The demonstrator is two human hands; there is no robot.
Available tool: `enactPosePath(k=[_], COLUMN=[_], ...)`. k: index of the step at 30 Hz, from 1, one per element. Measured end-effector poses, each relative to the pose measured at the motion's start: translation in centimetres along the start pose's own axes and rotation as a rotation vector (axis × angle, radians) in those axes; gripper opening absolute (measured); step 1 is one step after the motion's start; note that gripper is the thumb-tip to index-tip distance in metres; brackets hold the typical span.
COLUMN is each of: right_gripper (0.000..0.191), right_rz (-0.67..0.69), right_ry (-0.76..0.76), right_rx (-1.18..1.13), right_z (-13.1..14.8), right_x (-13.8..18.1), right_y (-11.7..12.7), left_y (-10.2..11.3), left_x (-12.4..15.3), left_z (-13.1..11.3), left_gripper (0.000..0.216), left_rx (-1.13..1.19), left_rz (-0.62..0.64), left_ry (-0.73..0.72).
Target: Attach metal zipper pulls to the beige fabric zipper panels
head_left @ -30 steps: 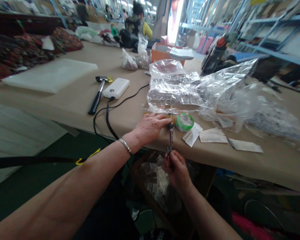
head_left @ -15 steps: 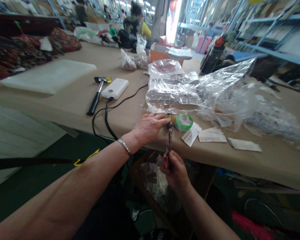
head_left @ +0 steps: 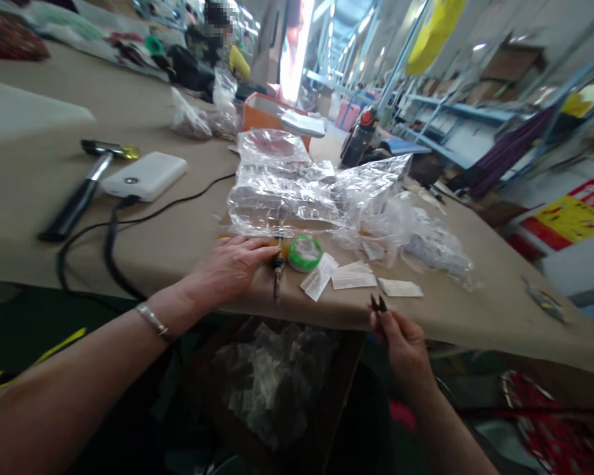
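My left hand (head_left: 237,264) lies flat at the table's front edge, its fingers stretched out over a yellow piece. Its fingertips touch a slim tool with a dark collar and a metal tip (head_left: 277,277), which points towards me past the edge. My right hand (head_left: 404,340) is closed round small pliers (head_left: 377,303), whose two dark pointed jaws stand apart, with nothing visible between them. To the right of the slim tool lie a green ring-shaped container (head_left: 305,253) with whitish contents and several printed paper slips (head_left: 354,276).
Clear plastic bags (head_left: 287,191) spread behind my left hand. On the left lie a hammer (head_left: 79,198) and a white power bank (head_left: 146,177) with a black cable. An orange box (head_left: 262,113) and a bottle (head_left: 359,138) stand farther back. Below the edge is a bin of plastic scraps (head_left: 277,382).
My right hand has moved the pliers off the slim tool's tip and out to the right. My left hand stays in place on the table. The view has turned right.
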State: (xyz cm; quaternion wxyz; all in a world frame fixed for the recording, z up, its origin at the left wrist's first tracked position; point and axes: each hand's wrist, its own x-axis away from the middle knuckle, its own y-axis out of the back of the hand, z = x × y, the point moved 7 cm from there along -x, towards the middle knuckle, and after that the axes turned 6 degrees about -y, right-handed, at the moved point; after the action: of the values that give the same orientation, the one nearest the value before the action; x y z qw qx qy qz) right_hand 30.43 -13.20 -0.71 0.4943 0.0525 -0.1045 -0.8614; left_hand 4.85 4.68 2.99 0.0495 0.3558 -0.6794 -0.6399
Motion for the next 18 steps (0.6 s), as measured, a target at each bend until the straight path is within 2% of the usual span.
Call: enactPosePath(k=[2, 5, 7, 9, 11, 13, 15, 18], right_gripper=[0.035, 0.040, 0.041, 0.041, 0.042, 0.040, 0.035, 0.032], right_rz=[-0.173, -0.235, -0.218, -0.173, -0.186, -0.232, -0.202, 0.003], right_ry=[0.160, 0.312, 0.344, 0.401, 0.512, 0.641, 0.746, 0.889], right_rx=[0.373, 0.864, 1.065, 1.163, 1.168, 1.083, 0.962, 0.924], right_z=[1.6, 2.0, 0.8, -0.4, 0.0, 2.0, 4.7, 8.4], right_x=[-2.8, -6.6, -8.7, -9.8, -9.8, -8.6, -6.9, -4.5], right_y=[6.6, 13.6, 16.5, 17.5, 16.5, 13.7, 8.9, -0.5], left_y=[-0.1, -0.2, -0.1, 0.5, 1.5, 2.8, 4.0, 5.2], left_x=[-0.1, 0.0, 0.2, 0.8, 1.8, 3.3, 5.0, 7.7], left_z=[0.4, 0.9, 1.1, 1.1, 1.0, 0.5, -0.4, -2.3], left_gripper=[0.041, 0.042, 0.046, 0.042, 0.035, 0.029, 0.024, 0.018], left_rx=[0.015, 0.042, 0.093, 0.173, 0.254, 0.313, 0.364, 0.463], left_rz=[-0.035, -0.089, -0.123, -0.186, -0.282, -0.394, -0.504, -0.667], left_ry=[0.026, 0.085, 0.105, 0.118, 0.161, 0.246, 0.345, 0.479])
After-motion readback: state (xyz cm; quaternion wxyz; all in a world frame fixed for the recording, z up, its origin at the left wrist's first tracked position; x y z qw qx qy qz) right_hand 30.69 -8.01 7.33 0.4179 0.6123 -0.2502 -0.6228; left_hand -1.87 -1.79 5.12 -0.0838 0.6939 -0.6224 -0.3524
